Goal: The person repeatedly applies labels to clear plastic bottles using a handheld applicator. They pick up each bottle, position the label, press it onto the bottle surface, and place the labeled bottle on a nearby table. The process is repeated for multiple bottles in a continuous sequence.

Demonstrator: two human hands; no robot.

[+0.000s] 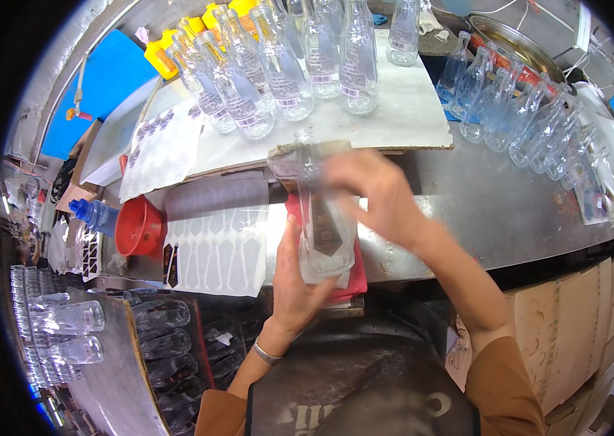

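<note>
A clear glass bottle (325,254) lies in front of me with its neck pointing away, and a dark tie-shaped label (327,229) shows on its side. My left hand (294,280) is closed around the lower left of the bottle, thumb along its base. Over the bottle's shoulder is my right hand (383,196), its fingers bent and smeared by motion. Whether that hand grips anything cannot be made out. Beneath the bottle is a red cloth (358,272). To the left lies a label sheet (216,240) with pale tie-shaped outlines and a dark label left at its edge.
Several labelled bottles (289,80) stand on a white-covered board (409,109) ahead. More bottles (496,109) line the metal bench (459,211) at right. A red bowl (140,227) and a blue-capped bottle (96,216) sit left. Cardboard boxes (561,327) stand lower right; bottles fill crates (165,338) lower left.
</note>
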